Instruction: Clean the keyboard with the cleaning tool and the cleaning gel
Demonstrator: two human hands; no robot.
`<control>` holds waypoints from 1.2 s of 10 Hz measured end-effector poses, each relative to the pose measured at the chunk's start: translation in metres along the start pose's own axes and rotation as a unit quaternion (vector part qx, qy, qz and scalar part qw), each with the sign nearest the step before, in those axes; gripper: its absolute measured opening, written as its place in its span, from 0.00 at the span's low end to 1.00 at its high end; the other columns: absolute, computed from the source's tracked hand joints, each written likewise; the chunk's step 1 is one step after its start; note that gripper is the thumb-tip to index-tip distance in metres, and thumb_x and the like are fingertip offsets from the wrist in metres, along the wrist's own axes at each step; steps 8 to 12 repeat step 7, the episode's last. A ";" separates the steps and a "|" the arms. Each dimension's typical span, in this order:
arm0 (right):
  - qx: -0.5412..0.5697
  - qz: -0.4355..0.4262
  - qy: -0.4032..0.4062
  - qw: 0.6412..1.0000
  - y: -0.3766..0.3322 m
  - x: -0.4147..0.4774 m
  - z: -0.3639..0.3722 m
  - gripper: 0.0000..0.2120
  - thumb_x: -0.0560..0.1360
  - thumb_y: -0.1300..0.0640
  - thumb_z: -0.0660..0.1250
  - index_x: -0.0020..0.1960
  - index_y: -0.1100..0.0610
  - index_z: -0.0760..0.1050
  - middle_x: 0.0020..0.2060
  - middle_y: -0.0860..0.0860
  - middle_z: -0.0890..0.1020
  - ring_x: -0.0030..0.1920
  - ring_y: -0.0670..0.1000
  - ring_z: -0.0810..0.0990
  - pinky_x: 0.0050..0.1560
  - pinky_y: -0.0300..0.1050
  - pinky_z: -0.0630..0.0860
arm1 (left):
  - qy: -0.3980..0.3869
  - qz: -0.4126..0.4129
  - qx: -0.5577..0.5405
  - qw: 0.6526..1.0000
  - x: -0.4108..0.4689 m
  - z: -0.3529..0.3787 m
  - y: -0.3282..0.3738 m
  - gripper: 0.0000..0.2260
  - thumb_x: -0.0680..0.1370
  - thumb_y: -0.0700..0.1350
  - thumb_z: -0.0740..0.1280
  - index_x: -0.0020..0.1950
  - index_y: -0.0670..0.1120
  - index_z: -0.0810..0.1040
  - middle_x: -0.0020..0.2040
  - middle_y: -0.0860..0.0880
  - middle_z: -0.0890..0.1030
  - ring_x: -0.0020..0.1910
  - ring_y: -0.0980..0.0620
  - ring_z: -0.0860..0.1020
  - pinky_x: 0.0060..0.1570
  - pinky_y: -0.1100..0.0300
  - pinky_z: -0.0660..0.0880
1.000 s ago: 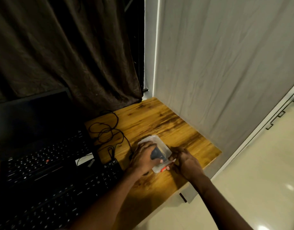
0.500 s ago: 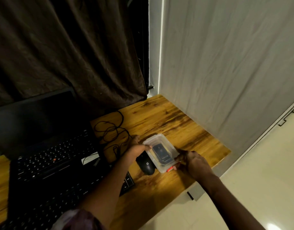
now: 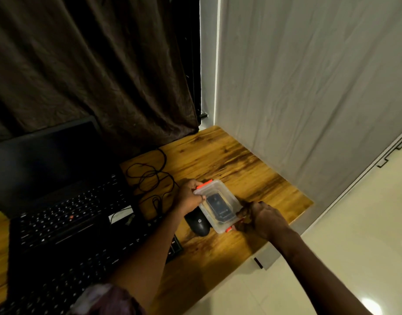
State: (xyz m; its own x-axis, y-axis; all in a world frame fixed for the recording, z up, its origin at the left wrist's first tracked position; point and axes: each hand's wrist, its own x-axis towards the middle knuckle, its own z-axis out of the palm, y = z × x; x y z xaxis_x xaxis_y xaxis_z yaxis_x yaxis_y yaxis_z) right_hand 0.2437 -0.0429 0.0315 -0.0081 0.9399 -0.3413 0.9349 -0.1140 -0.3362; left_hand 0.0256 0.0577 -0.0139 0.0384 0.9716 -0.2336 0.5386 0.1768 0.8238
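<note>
1. A clear plastic box with orange clips is sitting near the desk's right edge, its lid closed; whether it is resting on the wood or lifted is unclear.
2. A dark flat object is lying inside the box; what it is cannot be told.
3. The left hand is gripping the box's far end, fingers curled at the clip.
4. The right hand is pinching the near end beside the other clip.
5. The keyboard is lying along the desk's front edge, left of both hands, under the left forearm.
6. A black mouse is sitting just beside the box, between box and keyboard.
</note>
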 end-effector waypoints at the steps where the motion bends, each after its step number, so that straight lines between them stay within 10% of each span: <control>1: -0.010 -0.009 -0.002 1.000 -0.004 -0.002 -0.003 0.33 0.70 0.37 0.71 0.67 0.54 0.67 0.65 0.55 0.72 0.67 0.55 0.70 0.68 0.47 0.64 | 0.007 0.009 0.046 0.999 0.004 0.001 -0.001 0.15 0.70 0.37 0.74 0.44 0.54 0.74 0.51 0.47 0.83 0.51 0.47 0.81 0.48 0.53 0.80; 4: -0.014 -0.034 0.044 0.998 -0.009 -0.013 -0.002 0.28 0.74 0.35 0.63 0.66 0.52 0.69 0.64 0.54 0.73 0.67 0.54 0.69 0.68 0.46 0.63 | 0.053 0.028 0.135 0.989 -0.013 0.000 -0.014 0.22 0.75 0.55 0.69 0.69 0.54 0.72 0.64 0.48 0.77 0.63 0.45 0.75 0.60 0.48 0.75; 6: -0.087 -0.138 0.167 0.972 -0.053 0.027 0.020 0.31 0.72 0.33 0.45 0.56 0.49 0.77 0.54 0.51 0.80 0.56 0.55 0.75 0.50 0.48 0.75 | 0.153 0.097 0.239 0.954 -0.063 -0.050 -0.044 0.16 0.79 0.53 0.65 0.66 0.50 0.75 0.65 0.49 0.77 0.65 0.47 0.73 0.62 0.55 0.69; 12: -0.094 -0.177 0.178 0.963 -0.087 0.035 0.019 0.24 0.76 0.41 0.53 0.65 0.51 0.74 0.63 0.52 0.77 0.63 0.57 0.71 0.60 0.51 0.71 | 0.159 0.088 0.308 0.934 -0.084 -0.078 -0.064 0.21 0.81 0.58 0.60 0.70 0.50 0.71 0.71 0.50 0.72 0.70 0.48 0.67 0.65 0.53 0.67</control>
